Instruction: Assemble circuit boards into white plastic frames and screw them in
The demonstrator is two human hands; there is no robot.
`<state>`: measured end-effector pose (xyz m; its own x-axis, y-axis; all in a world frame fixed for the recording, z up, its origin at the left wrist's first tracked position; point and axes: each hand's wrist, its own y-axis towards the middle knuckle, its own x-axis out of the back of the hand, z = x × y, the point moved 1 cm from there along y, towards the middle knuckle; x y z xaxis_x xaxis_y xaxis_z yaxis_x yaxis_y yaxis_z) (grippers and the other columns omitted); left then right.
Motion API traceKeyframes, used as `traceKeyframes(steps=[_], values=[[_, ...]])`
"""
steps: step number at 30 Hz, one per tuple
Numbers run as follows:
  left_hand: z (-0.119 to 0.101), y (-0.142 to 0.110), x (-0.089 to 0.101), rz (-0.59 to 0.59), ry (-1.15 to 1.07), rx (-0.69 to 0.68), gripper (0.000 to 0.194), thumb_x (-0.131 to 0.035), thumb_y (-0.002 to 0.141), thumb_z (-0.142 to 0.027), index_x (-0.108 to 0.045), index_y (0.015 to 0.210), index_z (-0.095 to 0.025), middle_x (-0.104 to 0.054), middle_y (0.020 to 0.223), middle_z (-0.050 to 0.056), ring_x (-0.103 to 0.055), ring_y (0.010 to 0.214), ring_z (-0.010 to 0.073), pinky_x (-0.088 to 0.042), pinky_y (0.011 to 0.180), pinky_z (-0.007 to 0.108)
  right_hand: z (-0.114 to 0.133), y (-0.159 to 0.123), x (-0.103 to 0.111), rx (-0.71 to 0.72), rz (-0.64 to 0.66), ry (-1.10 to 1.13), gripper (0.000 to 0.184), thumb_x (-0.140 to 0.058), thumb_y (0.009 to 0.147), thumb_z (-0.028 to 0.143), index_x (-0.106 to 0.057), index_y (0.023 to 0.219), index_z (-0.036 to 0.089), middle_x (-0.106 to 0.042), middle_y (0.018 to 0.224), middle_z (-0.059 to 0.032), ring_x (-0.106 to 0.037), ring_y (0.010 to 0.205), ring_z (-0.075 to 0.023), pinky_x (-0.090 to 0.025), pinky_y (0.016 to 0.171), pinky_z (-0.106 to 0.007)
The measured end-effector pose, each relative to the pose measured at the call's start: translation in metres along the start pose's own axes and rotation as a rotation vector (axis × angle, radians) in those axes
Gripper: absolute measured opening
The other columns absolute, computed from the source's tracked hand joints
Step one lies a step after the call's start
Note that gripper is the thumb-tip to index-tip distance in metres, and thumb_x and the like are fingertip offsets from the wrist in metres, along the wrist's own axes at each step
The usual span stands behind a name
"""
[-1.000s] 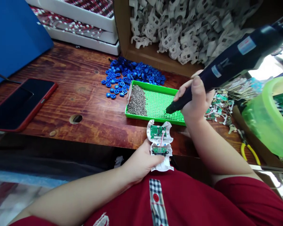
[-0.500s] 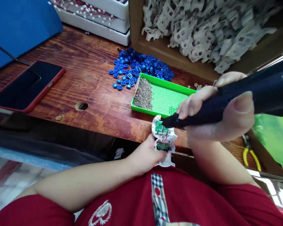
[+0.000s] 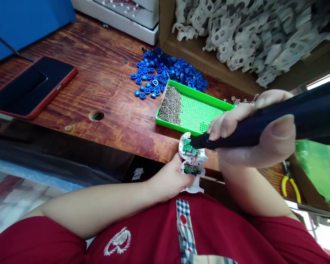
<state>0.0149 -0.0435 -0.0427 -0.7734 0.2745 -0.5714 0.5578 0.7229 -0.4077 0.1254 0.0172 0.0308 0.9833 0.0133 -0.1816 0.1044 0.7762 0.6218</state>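
Note:
My left hand [image 3: 173, 178] is closed round a white plastic housing [image 3: 194, 186] near my chest. Two green circuit boards [image 3: 191, 169] sit inside it, joined by a red wire. In my right hand [image 3: 264, 132] is a dark electric screwdriver [image 3: 236, 136], gripped along its body and slanting down to the left. Its black tip meets the upper board; the exact contact point is hidden by the tip. Just beyond the housing lies a green perforated tray [image 3: 198, 128] with a heap of small screws [image 3: 170, 104] at its left end.
Small blue buttons [image 3: 165, 71] are piled behind the tray. A cardboard box [image 3: 192, 53] of white plastic shells stands at the back right. A phone [image 3: 30, 86] in a red case lies left, near a hole [image 3: 96, 116]. Yellow-handled pliers [image 3: 290, 185] rest at right.
The view has shifted slightly, so the tabletop things sit a little higher and farther right. The screwdriver tip sits lower against the upper board. Both hands keep their hold.

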Motion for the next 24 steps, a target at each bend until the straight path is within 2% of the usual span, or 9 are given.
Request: traceKeyframes(steps=[4,11,15,17,20,24], values=[[0.001,0.000,0.000,0.002,-0.013,0.016,0.052,-0.064,0.059,-0.002,-0.051,0.108,-0.017,-0.060,0.085,-0.002,-0.054,0.076,0.0129,-0.041,0.075,0.026,-0.001,0.001,-0.001,0.017,0.026,-0.009,0.022,-0.056,0.079,0.043,-0.043,0.081,0.026,-0.047,0.047,0.0069,-0.044,0.033,-0.0126,-0.040,0.035,-0.028],[0.003,0.002,0.001,0.031,0.025,-0.004,0.057,-0.062,0.062,-0.003,-0.047,0.116,-0.016,-0.060,0.093,0.001,-0.055,0.083,0.0150,-0.042,0.076,0.027,-0.005,-0.003,-0.004,0.038,-0.008,0.023,0.017,-0.055,0.078,0.040,-0.046,0.078,0.025,-0.046,0.046,0.0065,-0.043,0.031,-0.0131,-0.037,0.031,-0.028],[0.002,0.002,0.002,0.014,0.091,0.003,0.058,-0.060,0.061,-0.002,-0.049,0.116,-0.017,-0.062,0.089,0.000,-0.056,0.082,0.0156,-0.042,0.079,0.029,0.002,0.005,0.004,0.034,-0.013,-0.002,0.016,-0.051,0.079,0.041,-0.048,0.079,0.026,-0.045,0.045,0.0062,-0.041,0.031,-0.0131,-0.037,0.032,-0.029],[0.002,0.001,0.001,0.028,0.066,0.028,0.055,-0.060,0.062,-0.002,-0.051,0.114,-0.018,-0.063,0.089,0.000,-0.058,0.081,0.0152,-0.042,0.080,0.029,0.003,0.013,0.012,0.027,-0.074,-0.025,0.017,-0.048,0.080,0.043,-0.049,0.079,0.026,-0.045,0.045,0.0055,-0.041,0.033,-0.0134,-0.037,0.033,-0.029],[0.001,0.000,0.001,0.044,-0.032,0.066,0.057,-0.064,0.063,-0.003,-0.051,0.116,-0.020,-0.064,0.094,0.001,-0.060,0.083,0.0152,-0.043,0.083,0.030,-0.009,0.025,0.023,0.078,-0.204,-0.100,0.015,-0.050,0.082,0.042,-0.049,0.082,0.026,-0.045,0.048,0.0050,-0.042,0.035,-0.0125,-0.032,0.034,-0.027],[0.001,-0.001,0.003,0.039,-0.134,0.120,0.061,-0.069,0.062,-0.004,-0.048,0.118,-0.019,-0.065,0.097,0.004,-0.062,0.085,0.0177,-0.045,0.085,0.034,-0.040,0.031,0.034,0.058,-0.206,-0.184,0.013,-0.054,0.082,0.039,-0.050,0.089,0.029,-0.044,0.050,0.0053,-0.042,0.038,-0.0118,-0.030,0.036,-0.027]])
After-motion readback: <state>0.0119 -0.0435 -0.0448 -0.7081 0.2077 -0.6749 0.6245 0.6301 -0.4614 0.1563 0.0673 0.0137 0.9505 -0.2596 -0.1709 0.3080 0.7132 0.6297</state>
